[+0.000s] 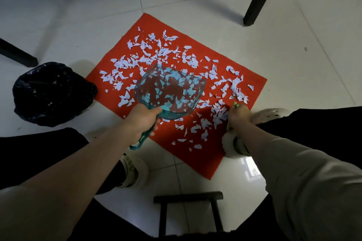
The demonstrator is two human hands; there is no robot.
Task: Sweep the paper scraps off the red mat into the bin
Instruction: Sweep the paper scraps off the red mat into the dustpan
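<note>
Left hand (142, 118) is gripping the handle of a clear teal dustpan (170, 90), with the pan pointing away from it over the red mat (205, 162). Can't tell if the pan is touching the mat. Right hand (240, 114) is curling around a green brush (236, 105), mostly hidden by the fist. Paper scraps (162, 53) are lying all over the mat, ahead of and between both hands, with a clump right at the right hand. Bin (52, 94), lined with a black bag, is sitting on the floor left of the left hand, off the mat.
</note>
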